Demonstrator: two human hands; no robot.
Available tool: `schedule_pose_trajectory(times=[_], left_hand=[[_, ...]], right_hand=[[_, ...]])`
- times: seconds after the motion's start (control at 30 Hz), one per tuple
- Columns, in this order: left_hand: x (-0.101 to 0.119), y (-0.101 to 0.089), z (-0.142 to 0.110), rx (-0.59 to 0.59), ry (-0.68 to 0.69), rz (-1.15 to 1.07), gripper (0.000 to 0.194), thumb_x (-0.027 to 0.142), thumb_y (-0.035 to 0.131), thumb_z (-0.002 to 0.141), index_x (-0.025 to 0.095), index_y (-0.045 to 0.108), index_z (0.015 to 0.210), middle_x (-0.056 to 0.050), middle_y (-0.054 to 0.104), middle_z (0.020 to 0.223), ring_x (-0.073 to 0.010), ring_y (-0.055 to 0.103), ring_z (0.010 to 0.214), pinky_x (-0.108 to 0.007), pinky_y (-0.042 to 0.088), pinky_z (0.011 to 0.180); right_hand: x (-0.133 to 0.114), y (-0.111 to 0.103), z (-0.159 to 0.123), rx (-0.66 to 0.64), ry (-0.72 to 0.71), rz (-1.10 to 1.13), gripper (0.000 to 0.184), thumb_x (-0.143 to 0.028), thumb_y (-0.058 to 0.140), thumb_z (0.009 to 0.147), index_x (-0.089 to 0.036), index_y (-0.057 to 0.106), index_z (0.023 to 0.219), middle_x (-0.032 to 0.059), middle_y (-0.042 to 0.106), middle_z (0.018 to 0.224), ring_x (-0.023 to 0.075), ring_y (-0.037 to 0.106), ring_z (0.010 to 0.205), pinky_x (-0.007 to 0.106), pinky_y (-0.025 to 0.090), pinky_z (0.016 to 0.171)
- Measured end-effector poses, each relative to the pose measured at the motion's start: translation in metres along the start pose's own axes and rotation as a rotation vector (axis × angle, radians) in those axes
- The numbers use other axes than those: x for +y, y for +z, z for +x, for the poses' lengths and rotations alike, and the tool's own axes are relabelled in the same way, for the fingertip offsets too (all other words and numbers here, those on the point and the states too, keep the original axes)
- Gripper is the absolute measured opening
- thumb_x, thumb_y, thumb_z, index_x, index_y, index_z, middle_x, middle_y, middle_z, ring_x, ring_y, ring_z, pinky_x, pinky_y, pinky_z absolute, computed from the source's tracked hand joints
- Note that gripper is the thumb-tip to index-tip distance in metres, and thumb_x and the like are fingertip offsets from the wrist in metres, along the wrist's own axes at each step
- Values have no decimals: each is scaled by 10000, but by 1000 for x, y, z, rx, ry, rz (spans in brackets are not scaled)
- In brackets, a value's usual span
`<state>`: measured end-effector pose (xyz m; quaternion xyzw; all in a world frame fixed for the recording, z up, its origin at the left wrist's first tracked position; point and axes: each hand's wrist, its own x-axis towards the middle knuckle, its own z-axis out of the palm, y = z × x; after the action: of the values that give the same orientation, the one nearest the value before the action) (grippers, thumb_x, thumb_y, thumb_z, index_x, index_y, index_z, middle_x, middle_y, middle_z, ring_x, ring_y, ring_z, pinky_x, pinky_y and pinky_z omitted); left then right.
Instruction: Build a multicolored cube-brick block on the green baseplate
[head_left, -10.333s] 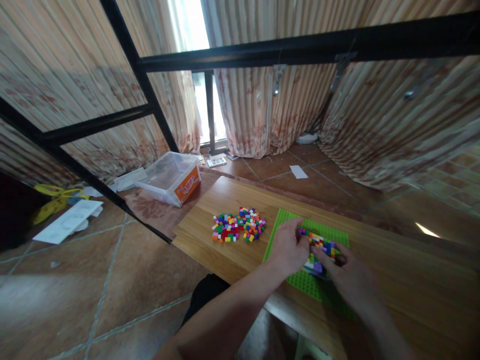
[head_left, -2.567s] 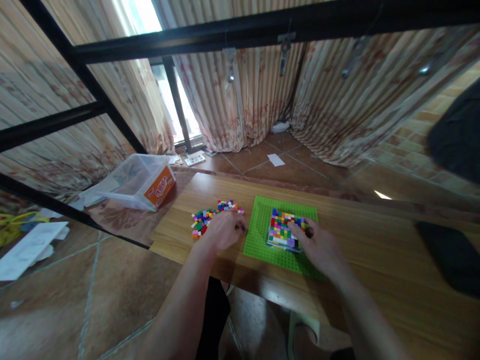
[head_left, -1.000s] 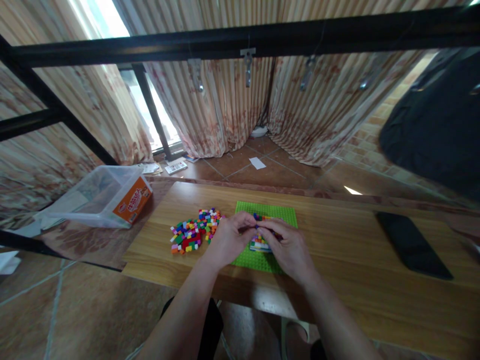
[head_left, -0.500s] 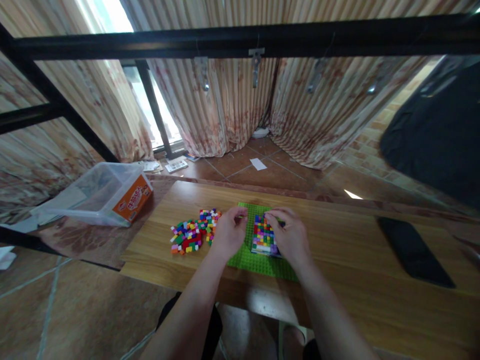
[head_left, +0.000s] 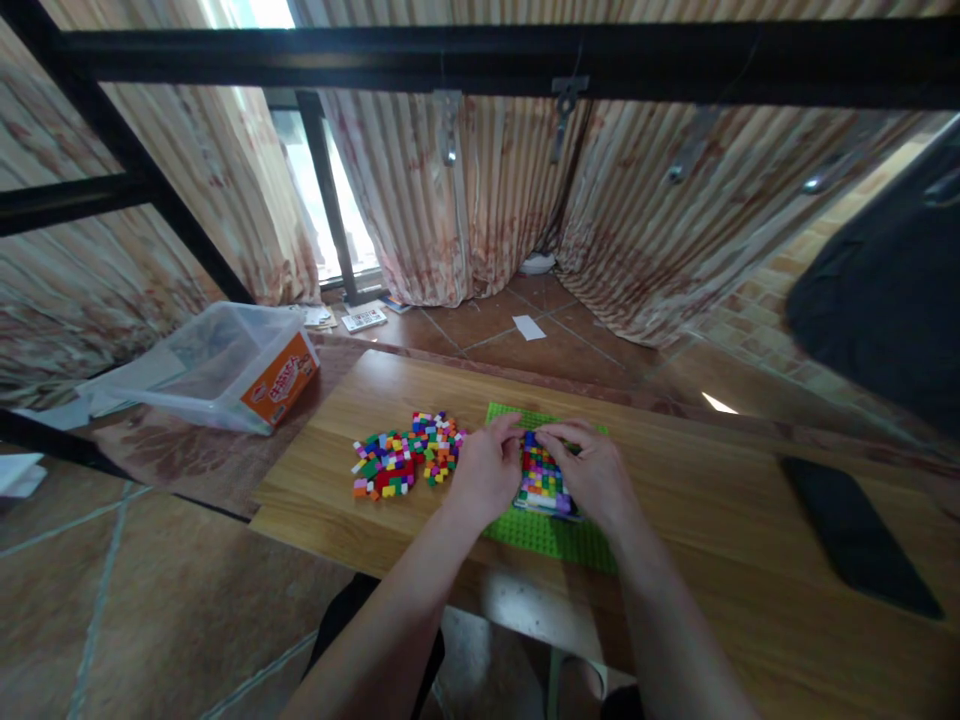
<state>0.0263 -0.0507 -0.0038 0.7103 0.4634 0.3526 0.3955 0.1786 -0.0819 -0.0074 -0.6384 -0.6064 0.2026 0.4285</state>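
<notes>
Left hand (head_left: 486,470), right hand (head_left: 600,478) curled at block panel (head_left: 541,484) on green baseplate (head_left: 551,540); pinch unclear. Panel likely light, stiff; grip opposite edges.

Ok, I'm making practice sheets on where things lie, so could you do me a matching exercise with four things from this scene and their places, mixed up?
Things:
1. Clear plastic box
2. Loose bricks
3. Dark flat slab
4. Green studded plate

Places:
A. On the table, under the brick panel
B. On the table, to the right of the right hand
C. Off the table, beyond its left end
D. On the table, to the left of the left hand

Right pairs: 1-C, 2-D, 3-B, 4-A
</notes>
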Motion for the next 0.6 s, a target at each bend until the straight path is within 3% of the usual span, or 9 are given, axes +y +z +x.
schedule_pose_trajectory(times=[0.3,0.6], left_hand=[[12,0,-7,-5,-17,100,449,65,455,857,141,573,1284,-112,742,1119,-236,707,1028,-415,531,989],[5,0,-4,-6,14,31,448,48,454,849,172,577,1262,-93,748,1091,-213,704,1025,-394,523,994]], right_hand=[[-4,-1,0,-22,62,6,254,-399,578,851,-240,775,830,40,765,911,203,687,845,319,490,785],[-1,3,-2,-23,98,54,285,-436,582,843,-229,774,875,51,769,958,219,693,892,344,508,832]])
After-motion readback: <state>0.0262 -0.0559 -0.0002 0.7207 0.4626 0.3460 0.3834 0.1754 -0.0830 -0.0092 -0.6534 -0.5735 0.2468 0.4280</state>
